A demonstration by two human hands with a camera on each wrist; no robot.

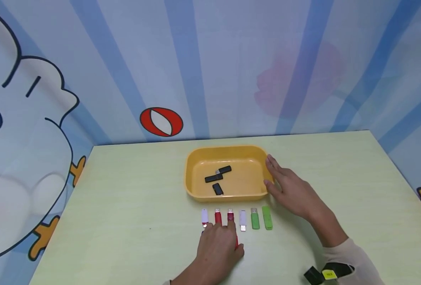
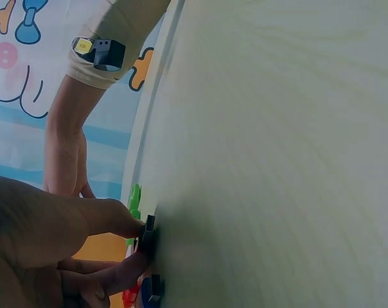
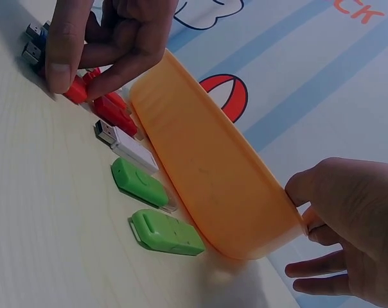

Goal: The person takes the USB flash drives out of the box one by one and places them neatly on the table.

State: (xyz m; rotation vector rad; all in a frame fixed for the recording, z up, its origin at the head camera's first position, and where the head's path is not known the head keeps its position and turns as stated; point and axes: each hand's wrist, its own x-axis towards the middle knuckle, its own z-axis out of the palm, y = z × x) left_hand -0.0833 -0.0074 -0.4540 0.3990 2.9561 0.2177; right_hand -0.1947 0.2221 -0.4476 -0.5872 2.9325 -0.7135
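Note:
My left hand [image 1: 219, 243] is low over the table in front of the yellow tray [image 1: 246, 194], among a row of USB drives. Its thumb and fingertips pinch a red USB drive [image 3: 77, 91], mostly covered by the hand. Beside it lie two more red drives [image 1: 218, 217], a lilac drive [image 1: 205, 215] and a dark blue drive [image 2: 149, 292]. At the tray's right end, my right hand [image 1: 296, 194] grips the rim between thumb and fingers. Inside the tray are three black USB drives [image 1: 214, 178].
Right of the left hand, a second lilac drive [image 1: 243, 219], a green drive with a clear cap [image 1: 255, 219] and a bright green drive [image 1: 267, 217] continue the row. A cartoon-printed backdrop [image 1: 224, 71] rises behind the table's far edge.

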